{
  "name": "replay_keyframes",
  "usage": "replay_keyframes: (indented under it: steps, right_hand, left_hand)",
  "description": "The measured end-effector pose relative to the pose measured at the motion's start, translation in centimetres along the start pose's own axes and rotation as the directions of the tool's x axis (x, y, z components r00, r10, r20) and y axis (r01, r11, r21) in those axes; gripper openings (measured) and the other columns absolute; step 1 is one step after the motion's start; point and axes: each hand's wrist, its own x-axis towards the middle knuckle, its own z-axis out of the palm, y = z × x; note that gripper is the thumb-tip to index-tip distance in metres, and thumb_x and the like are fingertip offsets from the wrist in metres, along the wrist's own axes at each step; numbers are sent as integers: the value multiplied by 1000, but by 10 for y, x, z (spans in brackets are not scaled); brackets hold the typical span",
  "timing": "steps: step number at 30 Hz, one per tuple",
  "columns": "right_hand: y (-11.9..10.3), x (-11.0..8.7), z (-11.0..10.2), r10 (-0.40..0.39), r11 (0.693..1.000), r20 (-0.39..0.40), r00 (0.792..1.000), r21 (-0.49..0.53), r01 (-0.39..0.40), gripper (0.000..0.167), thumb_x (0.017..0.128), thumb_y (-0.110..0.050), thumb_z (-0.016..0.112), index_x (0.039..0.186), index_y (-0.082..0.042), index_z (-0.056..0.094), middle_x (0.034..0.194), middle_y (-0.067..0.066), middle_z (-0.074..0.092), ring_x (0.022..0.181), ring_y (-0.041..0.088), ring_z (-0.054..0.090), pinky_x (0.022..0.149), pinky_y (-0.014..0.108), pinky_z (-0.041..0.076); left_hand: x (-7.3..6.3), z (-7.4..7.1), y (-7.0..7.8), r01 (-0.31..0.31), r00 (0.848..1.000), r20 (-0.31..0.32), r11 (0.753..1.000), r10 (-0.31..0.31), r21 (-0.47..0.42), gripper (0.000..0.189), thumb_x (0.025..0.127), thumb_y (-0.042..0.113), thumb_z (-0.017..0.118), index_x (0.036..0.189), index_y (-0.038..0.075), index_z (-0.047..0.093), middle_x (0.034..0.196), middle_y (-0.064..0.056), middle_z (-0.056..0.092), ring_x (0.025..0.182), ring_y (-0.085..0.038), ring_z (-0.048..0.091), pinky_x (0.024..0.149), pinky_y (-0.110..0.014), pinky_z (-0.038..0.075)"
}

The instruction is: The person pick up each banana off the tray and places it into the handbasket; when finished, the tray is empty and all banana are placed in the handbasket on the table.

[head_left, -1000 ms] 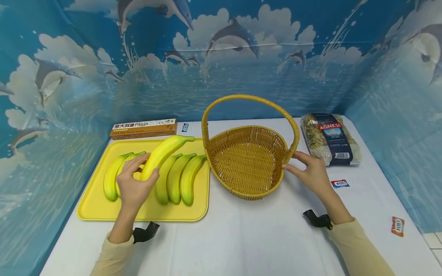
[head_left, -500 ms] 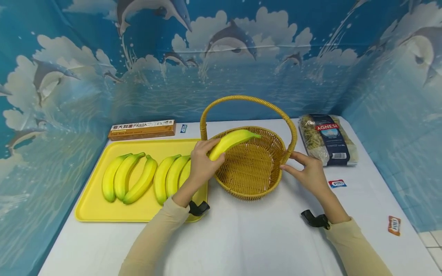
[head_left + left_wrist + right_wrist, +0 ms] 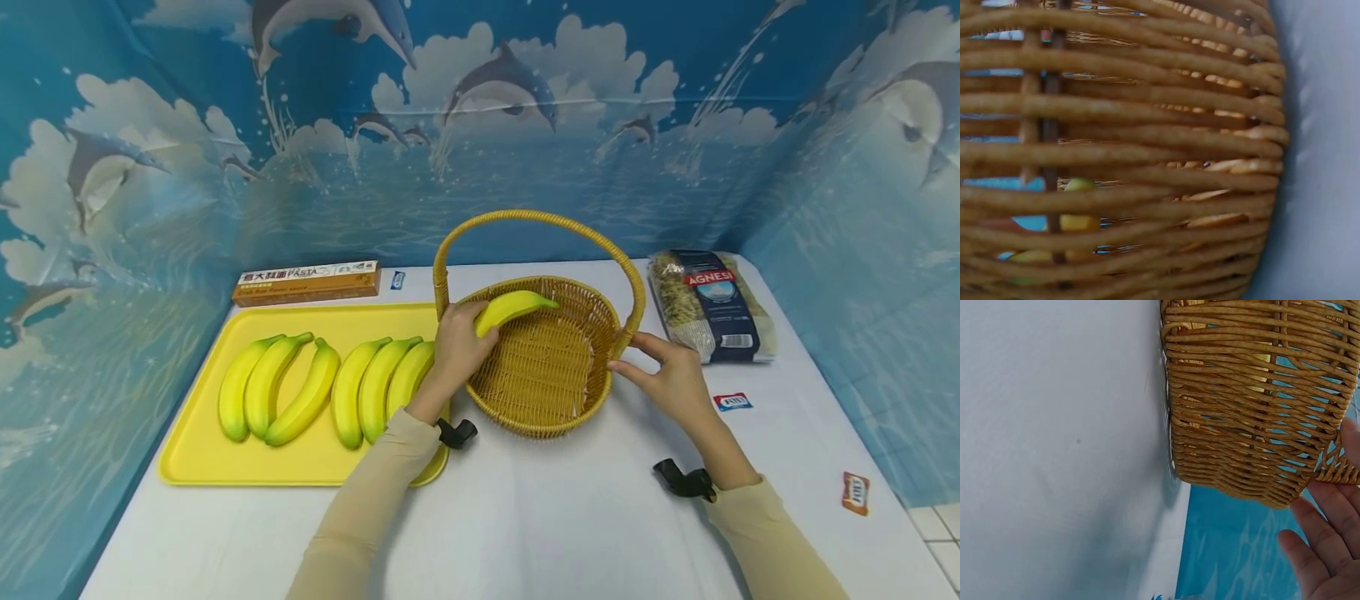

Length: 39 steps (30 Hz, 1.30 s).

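In the head view my left hand (image 3: 461,340) grips a yellow banana (image 3: 516,307) by its near end, at the left rim of a wicker basket (image 3: 543,367). The banana's green stem points right, inside the basket's opening. My right hand (image 3: 675,379) pinches the basket's right rim by the foot of the tall arched handle, thumb in front and fingers behind. Its fingers show beside the woven wall in the right wrist view. Wicker strands (image 3: 1147,156) fill the left wrist view, with a bit of yellow (image 3: 1079,215) showing through the gaps; the left hand is hidden there.
Left of the basket lies a yellow tray (image 3: 300,471) with several bananas (image 3: 303,392) in two groups. A pasta box (image 3: 306,283) is behind it. A bag of pasta (image 3: 712,304) rests at the right, near small wrapped packets (image 3: 732,402). A dolphin-printed cloth hangs behind.
My left hand has carried the banana rightward from above the tray to the basket, then slightly lower into its opening. The right hand has kept its hold on the rim.
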Motion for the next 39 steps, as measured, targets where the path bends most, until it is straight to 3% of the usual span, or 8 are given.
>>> replay_keyframes:
  steps: [4, 10, 21, 26, 31, 33, 36, 39]
  right_hand:
    - [-1, 0, 0, 5, 1000, -5, 1000, 7, -5, 46, 77, -13, 83, 117, 5, 68, 109, 26, 70, 105, 45, 65, 85, 59, 51]
    - [-1, 0, 2, 9, 1000, 1, 1000, 9, -9, 46, 77, -12, 83, 117, 5, 68, 109, 25, 70, 105, 44, 65, 86, 54, 51]
    - [-3, 3, 6, -6, 1000, 2, 1000, 12, 6, 46, 77, -12, 83, 116, 5, 68, 108, 27, 69, 103, 43, 66, 85, 51, 51]
    - [-1, 2, 9, -21, 1000, -8, 1000, 3, 21, 46, 75, -10, 84, 116, 5, 68, 107, 28, 69, 102, 41, 67, 84, 49, 51]
    - [-2, 2, 8, -17, 1000, -4, 1000, 18, 17, 46, 76, -12, 84, 116, 4, 68, 108, 26, 70, 103, 45, 65, 84, 54, 51]
    - [-3, 1, 7, -12, 1000, -7, 1000, 16, 12, 46, 76, -12, 83, 116, 3, 68, 109, 26, 70, 104, 46, 65, 84, 55, 51]
    - [-3, 1, 4, -2, 1000, -16, 1000, 6, 2, 45, 76, -11, 84, 116, 3, 69, 108, 27, 69, 104, 45, 65, 83, 55, 51]
    - [-3, 1, 2, -3, 1000, -23, 1000, -2, 3, 46, 75, -10, 84, 116, 3, 69, 108, 27, 69, 103, 45, 65, 82, 55, 51]
  left_hand:
    - [0, 1, 1, 56, 998, 13, 998, -56, 38, 41, 87, 17, 72, 125, 5, 67, 119, -13, 69, 110, -31, 62, 89, -44, 54]
    - [-2, 2, 1, 87, 996, -3, 993, -87, 75, 39, 84, 15, 74, 122, 6, 69, 117, -12, 70, 108, -31, 63, 86, -44, 55]
    - [-5, -1, -5, 18, 1000, -23, 994, -16, 106, 38, 83, 16, 77, 118, 2, 70, 119, -13, 70, 114, -32, 62, 95, -42, 52]
    - [-16, -8, -8, -67, 998, 6, 997, 67, -26, 42, 87, 19, 73, 125, 2, 66, 127, -15, 64, 120, -33, 55, 100, -47, 47]
    - [-45, -31, -4, -152, 982, 84, 973, 168, -175, 53, 89, 24, 70, 135, 3, 57, 138, -16, 54, 127, -32, 47, 102, -52, 42]
    - [-57, -45, -3, -171, 977, 97, 966, 192, -192, 55, 89, 26, 71, 138, 7, 55, 140, -14, 53, 130, -30, 46, 105, -53, 41]
    - [-69, -70, -7, -183, 977, 70, 959, 202, -217, 58, 87, 26, 73, 140, 10, 54, 142, -12, 52, 132, -30, 46, 107, -53, 39]
    - [-77, -97, -22, -161, 986, -3, 961, 164, -224, 59, 86, 22, 74, 140, 11, 53, 143, -12, 52, 133, -31, 46, 108, -55, 38]
